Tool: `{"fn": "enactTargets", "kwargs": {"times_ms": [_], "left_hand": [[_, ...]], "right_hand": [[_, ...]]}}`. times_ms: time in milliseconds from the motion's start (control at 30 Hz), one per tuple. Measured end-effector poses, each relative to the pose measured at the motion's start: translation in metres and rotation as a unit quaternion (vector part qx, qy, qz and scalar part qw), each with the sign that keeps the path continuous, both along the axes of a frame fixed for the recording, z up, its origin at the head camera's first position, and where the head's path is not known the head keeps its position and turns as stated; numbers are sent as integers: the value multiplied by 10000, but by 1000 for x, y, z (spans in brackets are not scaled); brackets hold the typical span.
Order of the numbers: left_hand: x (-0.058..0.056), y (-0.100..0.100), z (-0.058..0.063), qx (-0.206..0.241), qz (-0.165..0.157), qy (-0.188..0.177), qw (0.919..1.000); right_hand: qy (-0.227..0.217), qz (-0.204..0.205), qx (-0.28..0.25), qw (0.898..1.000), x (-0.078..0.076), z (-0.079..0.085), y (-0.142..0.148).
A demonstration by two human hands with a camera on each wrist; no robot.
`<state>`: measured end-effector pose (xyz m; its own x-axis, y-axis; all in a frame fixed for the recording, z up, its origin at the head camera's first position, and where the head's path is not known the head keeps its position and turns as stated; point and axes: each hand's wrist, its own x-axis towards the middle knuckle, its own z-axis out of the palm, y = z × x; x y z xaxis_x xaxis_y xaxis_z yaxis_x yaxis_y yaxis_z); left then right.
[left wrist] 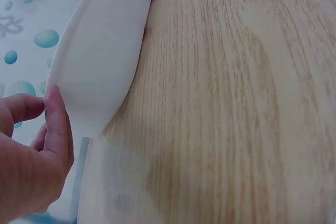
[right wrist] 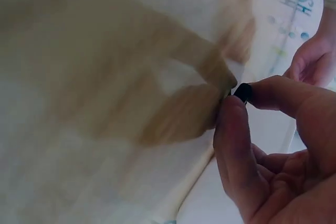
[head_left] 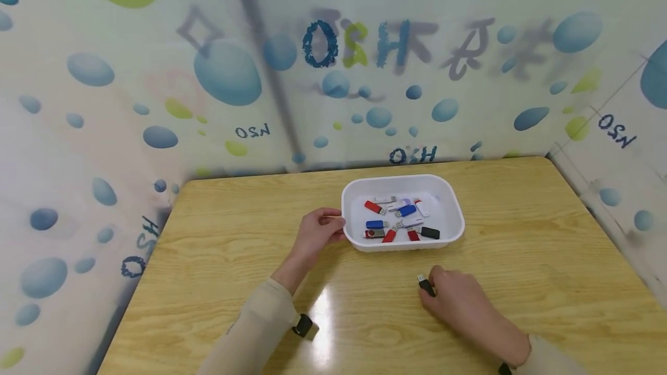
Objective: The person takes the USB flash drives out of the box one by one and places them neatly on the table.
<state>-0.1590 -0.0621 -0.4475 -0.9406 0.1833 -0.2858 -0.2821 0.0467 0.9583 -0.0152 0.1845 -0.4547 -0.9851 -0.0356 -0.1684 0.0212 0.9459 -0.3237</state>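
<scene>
USB stick, black, metal plug showing, pinched in right hand, thumb and finger closed on it; held in front of white tray, apart from it; left hand pinches tray rim at left end; tray on counter, other sticks inside, red, blue, white, dark

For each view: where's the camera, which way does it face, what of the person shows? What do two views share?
Head: on the head, facing forward and down at the white tray and USB sticks; left hand, right hand and sleeves show.
Left wrist: on that wrist, facing the tray's outer side; left hand shows.
Right wrist: on that wrist, facing the black USB stick; both hands show.
Shared: head and left wrist show the left hand at the tray's rim.
</scene>
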Motion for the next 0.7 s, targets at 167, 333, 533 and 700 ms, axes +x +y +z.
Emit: {"fn": "enactTargets", "kwargs": {"times_ms": [167,333,533,700], "left_hand": [[-1,0,0,-27,-16,-32,10000],[-2,1,-2,-60,-11,-7,10000],[-1,1,-3,47,81,73,9999],[0,2,-2,63,89,49,9999]], "right_hand": [[398,1,110,9991,-10,-3,4],[670,39,101,9977,-13,-3,4],[730,43,95,9973,-11,-3,1],[519,-10,103,9986,-10,-3,1]]}}
